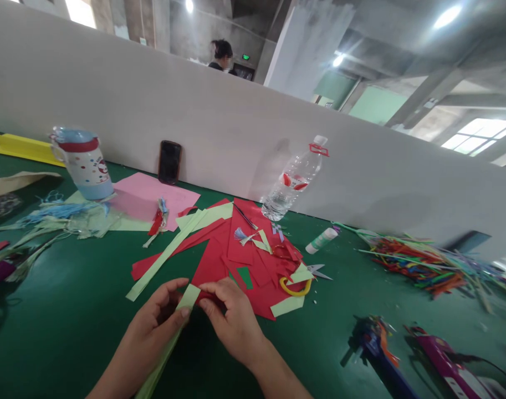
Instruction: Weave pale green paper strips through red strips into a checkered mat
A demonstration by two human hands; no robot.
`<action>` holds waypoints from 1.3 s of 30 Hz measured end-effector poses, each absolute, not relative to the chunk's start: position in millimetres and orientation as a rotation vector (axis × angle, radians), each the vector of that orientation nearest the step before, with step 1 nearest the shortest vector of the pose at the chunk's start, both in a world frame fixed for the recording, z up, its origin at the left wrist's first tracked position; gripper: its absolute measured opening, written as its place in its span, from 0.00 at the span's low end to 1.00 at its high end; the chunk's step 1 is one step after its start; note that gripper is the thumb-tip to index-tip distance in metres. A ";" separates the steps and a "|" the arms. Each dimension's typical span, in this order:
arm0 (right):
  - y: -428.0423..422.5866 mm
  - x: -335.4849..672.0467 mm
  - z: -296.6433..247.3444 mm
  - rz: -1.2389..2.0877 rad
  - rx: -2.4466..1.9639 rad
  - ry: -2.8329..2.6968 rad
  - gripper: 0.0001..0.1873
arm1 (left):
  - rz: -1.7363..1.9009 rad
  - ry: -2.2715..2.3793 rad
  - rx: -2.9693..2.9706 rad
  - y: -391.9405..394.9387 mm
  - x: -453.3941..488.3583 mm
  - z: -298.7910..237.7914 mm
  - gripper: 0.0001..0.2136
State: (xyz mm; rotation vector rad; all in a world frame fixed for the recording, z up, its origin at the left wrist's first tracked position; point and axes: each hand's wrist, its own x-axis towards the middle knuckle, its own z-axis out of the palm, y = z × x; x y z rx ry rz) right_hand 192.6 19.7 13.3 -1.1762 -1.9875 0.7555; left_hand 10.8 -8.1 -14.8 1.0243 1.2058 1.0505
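My left hand (pixel 155 324) is closed on a long, folded light green paper strip (pixel 189 296), its thumb pressed flat near the upper end. The rest of the strip runs down toward the bottom edge of the view. My right hand (pixel 231 318) pinches a small piece of red paper (pixel 205 297) between thumb and index finger, and its fingertips meet the strip's end. Just beyond the hands lie red paper sheets (pixel 211 257) and another light green strip (pixel 165 255). Yellow-handled scissors (pixel 296 286) rest right of them, partly under green scraps.
A glue stick (pixel 321 240) and a water bottle (pixel 294 180) are at back right. Bundled colored strips (pixel 423 263) and glue guns (pixel 448 360) lie right. A cup (pixel 86 166), phone (pixel 170 162) and paper tassels (pixel 61 216) are left. A person (pixel 221 55) is behind the partition.
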 end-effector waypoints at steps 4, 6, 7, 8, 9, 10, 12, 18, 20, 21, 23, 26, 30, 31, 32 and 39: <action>19.9 192.8 19.2 0.800 -1.209 -1.931 0.06 | 1.048 1.195 1.014 -8.1 11.9 -11.0 0.27; 19.7 193.3 22.3 0.827 -1.213 -1.933 0.06 | 1.047 1.170 0.996 -9.2 12.2 -8.6 0.26; 19.3 193.4 23.6 0.835 -1.212 -1.944 0.06 | 1.053 1.166 0.982 -10.0 12.1 -7.2 0.25; 18.8 193.4 24.8 0.840 -1.210 -1.961 0.06 | 1.062 1.170 0.966 -10.8 11.9 -5.8 0.25; 18.2 193.3 25.8 0.841 -1.207 -1.987 0.06 | 1.073 1.177 0.952 -11.5 11.6 -4.5 0.24; 17.5 192.9 26.6 0.839 -1.199 -2.020 0.06 | 1.080 1.185 0.946 -12.1 11.3 -3.2 0.24; 16.1 192.0 27.7 0.831 -1.171 -2.090 0.05 | 1.063 1.197 0.959 -12.5 10.9 -1.3 0.22; 17.4 193.5 27.5 0.827 -1.180 -2.120 0.05 | 1.022 1.268 0.916 -10.9 9.8 -0.8 0.21; 19.7 196.5 26.7 0.828 -1.216 -2.087 0.05 | 1.032 1.302 0.876 -10.8 9.1 -1.3 0.22; 21.0 198.2 26.3 0.825 -1.235 -2.071 0.06 | 1.035 1.316 0.854 -10.7 8.9 -1.5 0.23; 23.6 201.9 25.6 0.810 -1.267 -2.039 0.06 | 1.035 1.331 0.819 -10.4 8.4 -1.7 0.24; 27.2 207.0 25.6 0.756 -1.290 -2.019 0.05 | 1.031 1.334 0.801 -9.6 7.9 -1.4 0.26; 29.6 209.9 26.8 0.590 -1.260 -2.078 0.05 | 1.049 1.335 0.816 -9.0 8.6 0.9 0.27; 29.2 209.4 26.8 0.548 -1.246 -2.100 0.06 | 1.053 1.335 0.827 -9.1 9.1 1.7 0.28; 28.3 208.2 26.5 0.515 -1.230 -2.124 0.08 | 1.055 1.337 0.841 -9.2 9.6 2.5 0.28; 15.7 193.3 21.3 0.550 -1.208 -2.286 0.09 | 1.047 1.334 0.962 -8.2 12.0 -0.7 0.22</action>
